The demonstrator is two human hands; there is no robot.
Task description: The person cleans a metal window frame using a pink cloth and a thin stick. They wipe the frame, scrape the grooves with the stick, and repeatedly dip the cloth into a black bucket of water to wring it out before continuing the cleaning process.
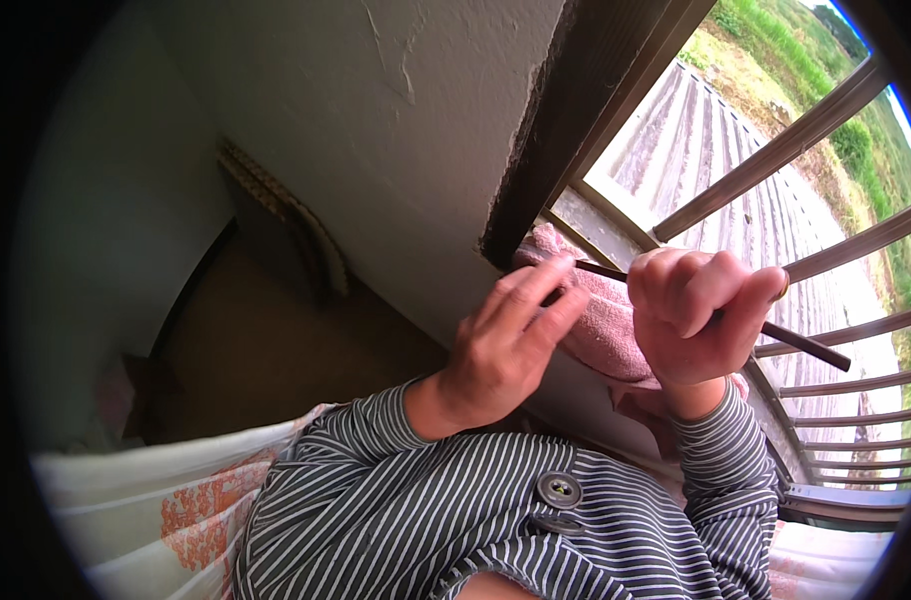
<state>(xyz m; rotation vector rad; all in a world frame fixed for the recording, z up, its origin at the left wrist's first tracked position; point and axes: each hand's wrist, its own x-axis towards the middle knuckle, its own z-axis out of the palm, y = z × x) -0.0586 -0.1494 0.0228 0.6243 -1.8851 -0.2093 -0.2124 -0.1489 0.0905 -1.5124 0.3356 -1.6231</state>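
A thin dark rod point(806, 346) runs through my right hand point(707, 315), whose fingers are closed around it; one end sticks out towards the window bars. My left hand point(504, 345) is at the rod's other end, fingers bent and partly spread near the lower corner of the dark window frame. Whether these fingers grip the rod or only touch it cannot be told, as they are blurred and hide that end. Beneath both hands a pink terry towel point(609, 330) lies along the window sill, bunched up and partly covered by them.
A brown frame post point(575, 112) borders a rough plaster wall point(425, 135). Metal window bars point(770, 154) curve along the right, with a corrugated roof point(680, 127) and grass outside. White patterned curtains point(200, 510) hang at the left. A dark flat panel point(283, 225) leans against the wall.
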